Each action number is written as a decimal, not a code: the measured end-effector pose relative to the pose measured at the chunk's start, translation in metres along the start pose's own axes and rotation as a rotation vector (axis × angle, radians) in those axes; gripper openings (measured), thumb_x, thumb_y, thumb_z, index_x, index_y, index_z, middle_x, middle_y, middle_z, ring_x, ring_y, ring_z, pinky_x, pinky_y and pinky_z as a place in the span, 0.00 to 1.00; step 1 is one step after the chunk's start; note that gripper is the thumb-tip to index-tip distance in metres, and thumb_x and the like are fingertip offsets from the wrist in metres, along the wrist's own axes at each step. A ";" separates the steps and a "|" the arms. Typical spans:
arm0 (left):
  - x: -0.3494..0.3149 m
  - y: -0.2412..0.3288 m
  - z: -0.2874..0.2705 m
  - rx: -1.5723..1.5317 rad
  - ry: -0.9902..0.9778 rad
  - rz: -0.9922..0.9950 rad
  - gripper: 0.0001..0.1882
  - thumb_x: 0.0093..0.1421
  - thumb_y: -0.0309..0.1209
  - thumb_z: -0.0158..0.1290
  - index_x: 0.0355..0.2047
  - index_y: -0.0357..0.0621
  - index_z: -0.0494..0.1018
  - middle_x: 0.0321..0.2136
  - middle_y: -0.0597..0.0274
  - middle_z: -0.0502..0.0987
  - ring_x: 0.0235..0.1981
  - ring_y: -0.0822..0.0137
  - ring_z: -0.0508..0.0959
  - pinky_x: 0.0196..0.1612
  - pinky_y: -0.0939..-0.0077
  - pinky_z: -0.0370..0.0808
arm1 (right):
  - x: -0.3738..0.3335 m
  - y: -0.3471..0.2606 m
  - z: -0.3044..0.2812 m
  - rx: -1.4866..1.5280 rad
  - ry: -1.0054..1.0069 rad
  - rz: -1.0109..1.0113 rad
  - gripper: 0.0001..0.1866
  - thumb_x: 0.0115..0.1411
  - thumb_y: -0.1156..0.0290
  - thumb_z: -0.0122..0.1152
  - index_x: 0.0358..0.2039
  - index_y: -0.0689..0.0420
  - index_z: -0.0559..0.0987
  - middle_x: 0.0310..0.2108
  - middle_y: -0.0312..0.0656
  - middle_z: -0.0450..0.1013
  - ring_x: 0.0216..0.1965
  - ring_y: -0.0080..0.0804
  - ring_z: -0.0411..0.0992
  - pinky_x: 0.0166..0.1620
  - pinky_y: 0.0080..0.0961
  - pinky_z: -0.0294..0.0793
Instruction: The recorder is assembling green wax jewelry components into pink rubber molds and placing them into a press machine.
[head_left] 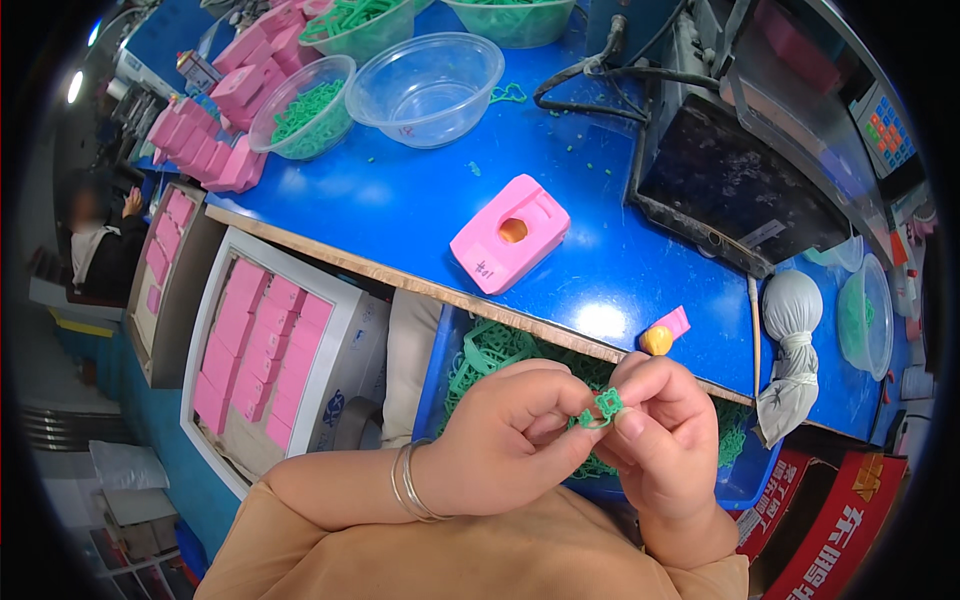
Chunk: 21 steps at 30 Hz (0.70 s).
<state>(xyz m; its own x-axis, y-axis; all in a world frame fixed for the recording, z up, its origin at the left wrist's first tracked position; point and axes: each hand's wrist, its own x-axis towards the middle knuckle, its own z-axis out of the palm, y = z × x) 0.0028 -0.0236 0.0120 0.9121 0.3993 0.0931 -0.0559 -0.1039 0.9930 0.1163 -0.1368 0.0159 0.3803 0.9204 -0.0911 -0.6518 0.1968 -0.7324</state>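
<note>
the blue bench [390, 215] fills the upper middle of the frame, its wooden edge running down toward the right, which probably keeps the work surface within easy reach. at the left, a white-rimmed box [342, 330] holds pink blocks [270, 340] in close rows, packed that way, it seems, so they stay sorted and upright. below the bench edge, lower middle, a blue bin [434, 375] full of tangled green openwork sits right beneath the hands, where anything dropped would likely be caught. clear bowls stand at the top: one [430, 125] well within view, another [262, 120] beside it with green strips, perhaps to keep small parts apart.

the left hand [515, 425] and right hand [665, 435] meet at lower centre, over the bin. each grip is a thumb-and-finger pinch on the same tiny part, likely because it is too delicate for a fuller hold. mid-bench lies a pink block [490, 255], its round opening facing up. near the bench edge, a small pink piece [678, 322] touches a yellow knob [657, 341]. smallest, the green piece [608, 403] is between both sets of fingertips, its openwork end showing.
</note>
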 end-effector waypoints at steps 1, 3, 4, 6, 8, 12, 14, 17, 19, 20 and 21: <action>0.000 0.000 0.000 0.000 0.000 0.000 0.07 0.50 0.20 0.53 0.30 0.42 0.70 0.18 0.72 0.59 0.18 0.81 0.57 0.20 0.84 0.54 | 0.000 0.001 0.000 -0.101 0.015 -0.048 0.04 0.54 0.83 0.49 0.32 0.64 0.70 0.29 0.38 0.64 0.25 0.16 0.62 0.27 0.13 0.63; 0.000 0.001 0.000 0.035 0.002 0.011 0.08 0.48 0.19 0.53 0.30 0.42 0.70 0.16 0.72 0.58 0.17 0.80 0.57 0.19 0.83 0.53 | -0.001 0.001 0.001 -0.123 0.031 -0.065 0.05 0.54 0.83 0.50 0.32 0.63 0.70 0.29 0.37 0.64 0.26 0.16 0.62 0.29 0.12 0.63; 0.001 0.001 0.001 0.035 0.003 0.011 0.08 0.48 0.19 0.53 0.30 0.42 0.70 0.16 0.72 0.58 0.17 0.80 0.57 0.19 0.83 0.53 | -0.001 0.001 0.002 -0.147 0.046 -0.083 0.05 0.54 0.83 0.51 0.32 0.63 0.70 0.29 0.37 0.64 0.28 0.16 0.63 0.30 0.11 0.63; 0.001 0.002 0.001 0.097 0.033 0.046 0.08 0.48 0.20 0.53 0.30 0.42 0.71 0.15 0.71 0.58 0.16 0.79 0.57 0.19 0.82 0.53 | -0.003 0.000 0.003 -0.236 0.056 -0.117 0.05 0.53 0.83 0.51 0.32 0.63 0.71 0.29 0.37 0.64 0.27 0.16 0.62 0.29 0.11 0.62; 0.003 0.004 0.000 0.133 0.052 0.093 0.08 0.48 0.20 0.54 0.30 0.42 0.71 0.15 0.71 0.58 0.16 0.78 0.57 0.19 0.81 0.53 | -0.003 -0.001 0.002 -0.326 0.071 -0.152 0.06 0.52 0.83 0.52 0.32 0.63 0.71 0.29 0.37 0.64 0.27 0.16 0.62 0.29 0.11 0.62; 0.004 0.004 -0.003 0.217 0.053 0.169 0.06 0.49 0.22 0.55 0.29 0.43 0.71 0.14 0.70 0.57 0.15 0.76 0.57 0.19 0.80 0.53 | -0.003 -0.001 -0.001 -0.631 0.057 -0.288 0.08 0.49 0.84 0.55 0.32 0.64 0.72 0.29 0.37 0.63 0.25 0.15 0.60 0.27 0.10 0.60; 0.003 0.003 -0.003 0.225 0.059 0.173 0.05 0.50 0.22 0.54 0.29 0.43 0.71 0.14 0.70 0.57 0.15 0.76 0.57 0.19 0.80 0.53 | -0.002 -0.001 0.000 -0.666 0.059 -0.332 0.09 0.48 0.85 0.55 0.32 0.64 0.72 0.28 0.37 0.63 0.25 0.15 0.60 0.26 0.10 0.60; 0.002 0.002 -0.003 0.230 0.062 0.171 0.05 0.50 0.23 0.54 0.28 0.43 0.71 0.14 0.71 0.57 0.15 0.75 0.57 0.19 0.79 0.53 | -0.002 -0.003 0.002 -0.692 0.045 -0.350 0.09 0.48 0.85 0.56 0.32 0.64 0.73 0.28 0.37 0.63 0.23 0.15 0.59 0.25 0.10 0.59; 0.002 0.003 -0.003 0.229 0.061 0.164 0.05 0.51 0.23 0.54 0.28 0.43 0.71 0.14 0.71 0.57 0.15 0.75 0.57 0.20 0.79 0.53 | -0.001 -0.004 0.002 -0.755 0.032 -0.404 0.09 0.47 0.85 0.56 0.31 0.64 0.73 0.27 0.37 0.63 0.21 0.15 0.59 0.24 0.10 0.59; 0.002 0.003 -0.003 0.238 0.056 0.170 0.04 0.51 0.23 0.54 0.28 0.43 0.71 0.14 0.71 0.58 0.15 0.75 0.57 0.19 0.79 0.53 | -0.001 -0.004 0.002 -0.755 0.033 -0.404 0.09 0.47 0.85 0.56 0.31 0.64 0.73 0.27 0.37 0.63 0.21 0.15 0.59 0.24 0.10 0.59; 0.002 0.004 -0.003 0.246 0.052 0.175 0.04 0.51 0.23 0.54 0.28 0.43 0.71 0.13 0.71 0.58 0.15 0.75 0.57 0.19 0.79 0.53 | -0.001 -0.004 0.001 -0.772 0.036 -0.415 0.09 0.47 0.85 0.56 0.31 0.64 0.73 0.27 0.37 0.63 0.20 0.15 0.59 0.23 0.10 0.59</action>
<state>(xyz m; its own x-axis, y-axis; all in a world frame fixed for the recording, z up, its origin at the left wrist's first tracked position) 0.0036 -0.0204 0.0161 0.8749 0.4012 0.2714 -0.1046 -0.3906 0.9146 0.1177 -0.1381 0.0199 0.5171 0.8115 0.2723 0.1648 0.2178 -0.9620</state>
